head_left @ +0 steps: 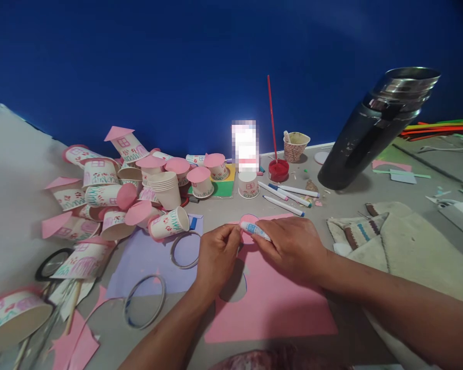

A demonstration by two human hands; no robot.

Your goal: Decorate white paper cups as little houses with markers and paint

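Note:
My right hand (293, 246) is closed round a white glue tube (250, 228) with blue print, its tip pointing left. The fingers of my left hand (219, 252) are pinched at the left edge of a small pink paper circle (247, 239), close to the tube's tip. Part of the circle is hidden by the tube and my fingers. Under both hands lies a pink paper sheet (278, 308), with a round cut-out on its left side. Just beyond them a decorated paper cup (249, 185) stands upside down.
Many decorated cups with pink paper tops (150, 162) crowd the left. Tape rings (144, 301) and a purple sheet (139, 277) lie by my left arm. Behind are markers (283, 205), a red paint pot (278, 170) with a brush, and a lit screen (245, 146). A dark thermos (355, 139) stands right.

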